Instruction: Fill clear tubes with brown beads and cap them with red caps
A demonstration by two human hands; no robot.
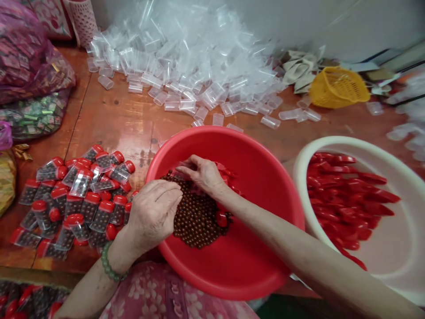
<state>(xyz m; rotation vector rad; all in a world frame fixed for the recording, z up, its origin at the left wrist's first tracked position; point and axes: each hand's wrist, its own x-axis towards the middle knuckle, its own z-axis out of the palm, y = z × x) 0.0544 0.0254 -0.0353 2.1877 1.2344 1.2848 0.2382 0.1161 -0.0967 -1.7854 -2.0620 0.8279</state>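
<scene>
My right hand (206,177) is inside the red basin (262,177), over a heap of small brown balls (199,221). Its thumb and fingers close around what looks like a clear plastic container (182,173), partly hidden. At the basin's left rim, my left hand (156,212) has its fingers curled together; whatever they hold is out of sight. Several red caps (227,175) lie in the basin behind the balls, partly covered by my right wrist. Left of the basin, a pile of filled clear containers with red caps (89,204) rests on the wooden table (122,113).
A large heap of empty clear containers (199,57) spreads along the back. To the right stands a white basin (395,257) with red plastic pieces (345,199). A yellow basket (338,88) sits behind it. Bags of small wrapped items (33,110) are at the far left.
</scene>
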